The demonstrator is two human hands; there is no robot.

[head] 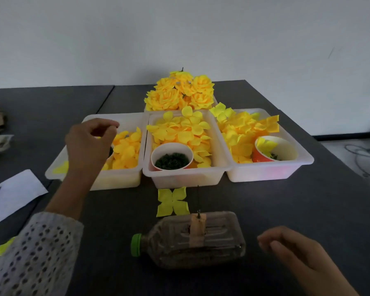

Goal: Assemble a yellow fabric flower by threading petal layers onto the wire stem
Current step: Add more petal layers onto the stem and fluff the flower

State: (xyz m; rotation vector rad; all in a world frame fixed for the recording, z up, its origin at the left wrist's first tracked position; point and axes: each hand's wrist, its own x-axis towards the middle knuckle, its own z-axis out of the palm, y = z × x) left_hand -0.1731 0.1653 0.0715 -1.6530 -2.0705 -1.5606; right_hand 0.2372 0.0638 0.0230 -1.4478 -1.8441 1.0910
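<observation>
Surface: dark grey table [265, 210] against a plain white wall [179, 28].
Bottle: lies on its side nearest the viewer [190, 240], green cap to the left, a tan block taped across it.
Stem: thin dark wire [198, 201] rising from that block, bare.
Petal: one four-lobed yellow layer [172, 202] flat on the table, just left of the stem.
Bins: three white tubs in a row; left [124, 154], middle [179, 178], right [265, 169], all heaped with yellow petals.
Cups: one in the middle bin [171, 155] holds dark green bits; an orange one [273, 149] sits in the right bin.
Flowers: finished yellow blooms [179, 92] piled farthest back.
Paper: white sheet [11, 195] with a blue pen at left.
Right hand: [293, 251] low beside the bottle, fingers loosely curled, holding nothing.
Left hand: [90, 142] raised over the left bin, thumb and fingertips pinched together; whether anything is between them cannot be told.
</observation>
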